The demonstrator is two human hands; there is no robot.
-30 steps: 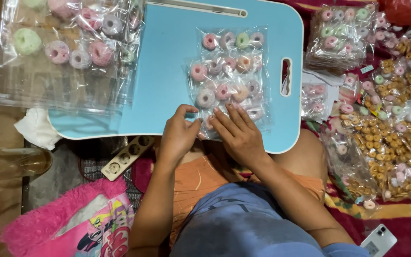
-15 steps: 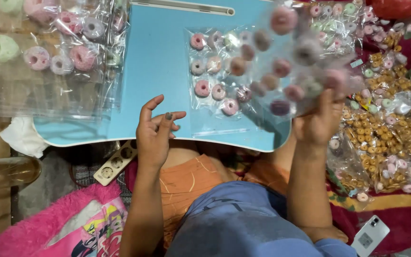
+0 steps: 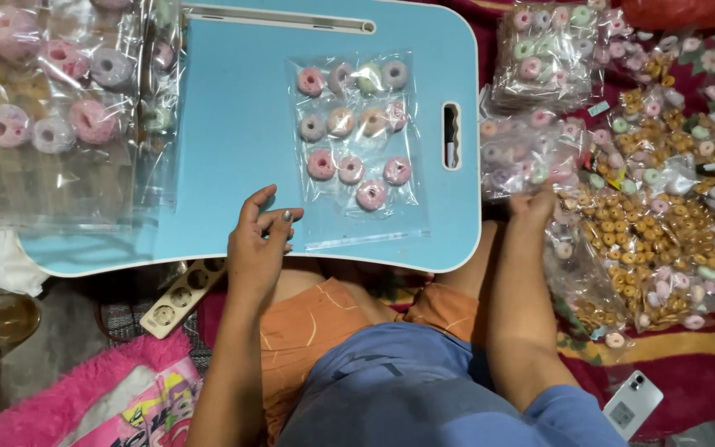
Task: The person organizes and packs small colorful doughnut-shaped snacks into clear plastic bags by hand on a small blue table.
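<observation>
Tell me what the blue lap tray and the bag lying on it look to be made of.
The blue lap tray looks like moulded plastic with a smooth matte finish: even colour, rounded corners, a cut-out handle slot. The bag looks like thin clear plastic film, glossy: the ring candies show through it, and it wrinkles and glints.

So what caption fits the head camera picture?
Left hand rests on blue tray; right hand sets down a candy bag.

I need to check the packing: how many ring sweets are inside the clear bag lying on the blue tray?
11 in the clear bag on the blue tray: four in the top row, four in the middle, three at the bottom, the lowest slightly below. None seems hidden.
</observation>
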